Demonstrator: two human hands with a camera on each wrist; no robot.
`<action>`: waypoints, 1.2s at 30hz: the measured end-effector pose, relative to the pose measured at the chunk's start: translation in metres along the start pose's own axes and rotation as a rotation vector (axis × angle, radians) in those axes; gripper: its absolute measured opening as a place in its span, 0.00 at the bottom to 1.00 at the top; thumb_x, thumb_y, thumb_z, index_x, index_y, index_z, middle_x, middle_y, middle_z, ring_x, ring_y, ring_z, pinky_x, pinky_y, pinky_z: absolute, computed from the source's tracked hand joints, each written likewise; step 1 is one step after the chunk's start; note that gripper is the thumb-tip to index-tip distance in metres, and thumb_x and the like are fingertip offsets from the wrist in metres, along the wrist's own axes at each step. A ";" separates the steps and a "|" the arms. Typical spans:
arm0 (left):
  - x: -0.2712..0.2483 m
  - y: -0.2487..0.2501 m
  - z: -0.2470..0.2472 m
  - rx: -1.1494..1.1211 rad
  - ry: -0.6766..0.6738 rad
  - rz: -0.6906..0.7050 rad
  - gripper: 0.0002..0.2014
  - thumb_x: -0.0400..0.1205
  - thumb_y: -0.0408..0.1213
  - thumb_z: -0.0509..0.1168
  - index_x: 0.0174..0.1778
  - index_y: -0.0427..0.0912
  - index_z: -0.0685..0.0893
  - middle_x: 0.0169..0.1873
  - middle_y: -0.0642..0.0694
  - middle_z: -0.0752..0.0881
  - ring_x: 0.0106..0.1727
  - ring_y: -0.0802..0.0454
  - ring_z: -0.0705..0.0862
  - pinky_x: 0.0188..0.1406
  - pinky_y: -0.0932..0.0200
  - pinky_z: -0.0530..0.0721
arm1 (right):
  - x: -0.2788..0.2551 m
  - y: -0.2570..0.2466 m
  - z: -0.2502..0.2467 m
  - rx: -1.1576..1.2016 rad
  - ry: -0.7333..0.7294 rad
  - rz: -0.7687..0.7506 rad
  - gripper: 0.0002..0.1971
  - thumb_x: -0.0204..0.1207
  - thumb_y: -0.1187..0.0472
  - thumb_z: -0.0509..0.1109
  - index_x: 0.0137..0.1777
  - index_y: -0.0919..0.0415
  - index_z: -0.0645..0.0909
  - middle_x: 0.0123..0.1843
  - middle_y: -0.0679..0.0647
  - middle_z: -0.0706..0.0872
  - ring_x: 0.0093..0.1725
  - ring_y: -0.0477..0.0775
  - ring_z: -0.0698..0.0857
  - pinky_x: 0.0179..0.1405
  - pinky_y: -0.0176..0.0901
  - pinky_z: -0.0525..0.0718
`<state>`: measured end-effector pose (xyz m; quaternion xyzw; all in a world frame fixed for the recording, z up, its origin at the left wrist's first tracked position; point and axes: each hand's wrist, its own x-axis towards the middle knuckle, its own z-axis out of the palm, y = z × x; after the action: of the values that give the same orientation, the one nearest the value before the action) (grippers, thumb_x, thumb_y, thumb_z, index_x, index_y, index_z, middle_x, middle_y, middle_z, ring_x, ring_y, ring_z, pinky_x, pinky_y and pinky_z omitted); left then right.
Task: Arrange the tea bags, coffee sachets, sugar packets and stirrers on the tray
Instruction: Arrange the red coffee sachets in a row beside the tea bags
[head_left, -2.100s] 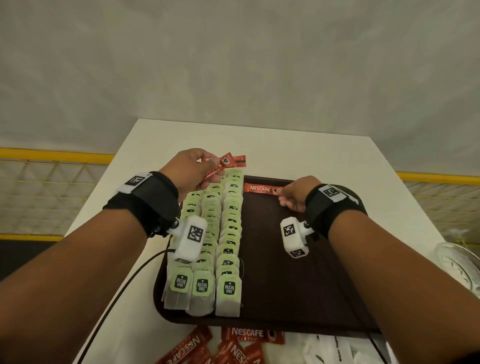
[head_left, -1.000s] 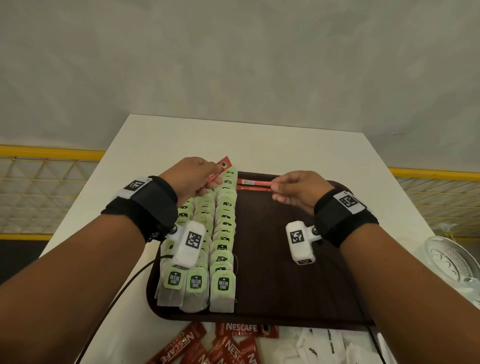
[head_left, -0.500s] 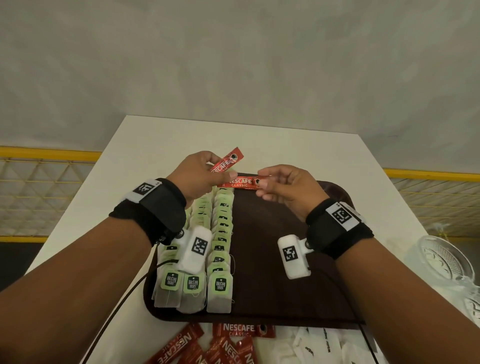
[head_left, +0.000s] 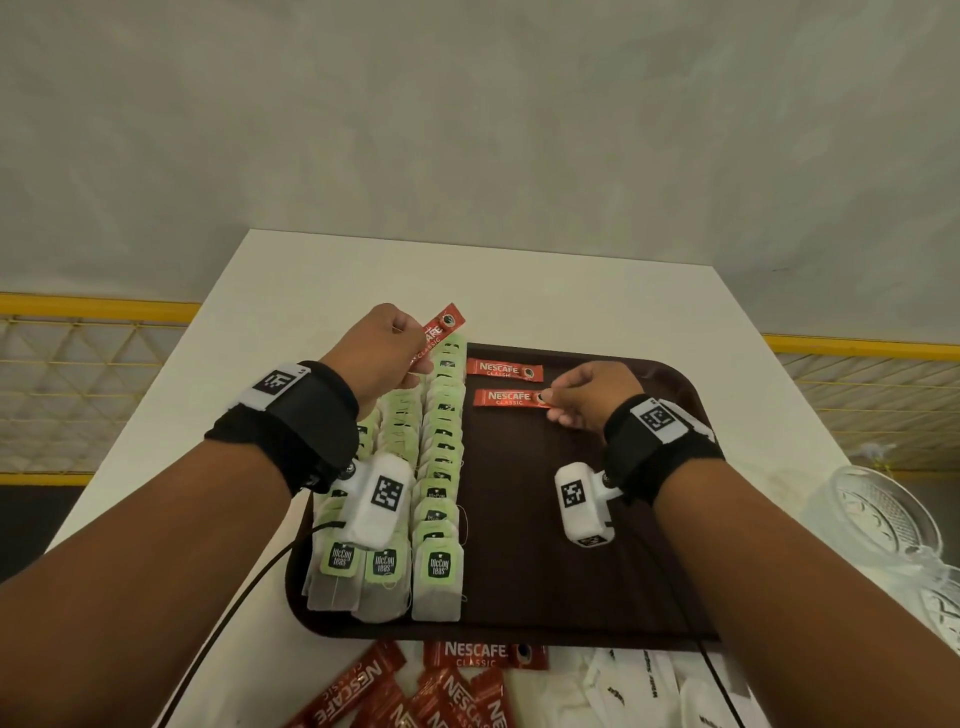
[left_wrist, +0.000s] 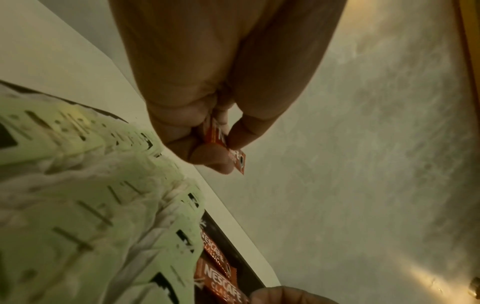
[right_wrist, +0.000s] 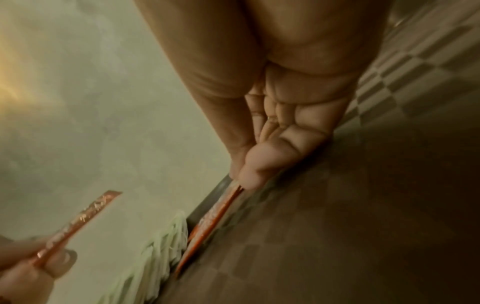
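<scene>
A dark brown tray lies on the white table. Three long rows of green-tagged tea bags fill its left side. Two red coffee sachets lie at the tray's far end: one lies free, and my right hand pinches the right end of the nearer sachet, low on the tray. My left hand holds another red sachet above the far end of the tea rows; the left wrist view shows that sachet between thumb and fingers.
Loose red coffee sachets and white sugar packets lie on the table in front of the tray. Glass dishes stand at the right. A yellow railing runs behind the table. A black cable trails from my left wrist.
My right hand took a sachet from the left hand and brought it down onto the tray below the first one. The left hand stayed over the tea rows with a remaining sachet.
</scene>
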<state>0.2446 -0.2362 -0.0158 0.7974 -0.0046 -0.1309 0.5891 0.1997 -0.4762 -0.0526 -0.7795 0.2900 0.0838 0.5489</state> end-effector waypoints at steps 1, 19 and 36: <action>-0.001 0.000 0.000 -0.020 -0.012 -0.003 0.03 0.87 0.32 0.58 0.55 0.39 0.75 0.50 0.41 0.84 0.42 0.52 0.85 0.36 0.60 0.85 | 0.002 -0.003 0.004 -0.043 0.017 0.006 0.10 0.74 0.65 0.77 0.52 0.64 0.82 0.41 0.61 0.90 0.36 0.51 0.89 0.45 0.44 0.89; -0.010 -0.007 -0.006 0.053 -0.160 0.082 0.06 0.81 0.31 0.71 0.51 0.37 0.83 0.42 0.39 0.89 0.39 0.55 0.89 0.32 0.64 0.86 | 0.000 -0.028 0.016 -0.283 0.113 -0.284 0.14 0.79 0.48 0.70 0.39 0.58 0.83 0.34 0.53 0.85 0.34 0.51 0.82 0.40 0.45 0.83; -0.020 0.003 0.006 0.132 -0.090 0.108 0.07 0.85 0.40 0.65 0.54 0.41 0.83 0.53 0.43 0.86 0.48 0.55 0.85 0.37 0.62 0.83 | -0.016 -0.006 0.000 0.040 -0.120 0.133 0.04 0.77 0.67 0.73 0.48 0.67 0.82 0.35 0.59 0.85 0.28 0.47 0.83 0.27 0.34 0.82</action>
<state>0.2246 -0.2392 -0.0110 0.8264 -0.0825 -0.1342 0.5406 0.1897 -0.4693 -0.0409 -0.7410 0.3091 0.1610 0.5740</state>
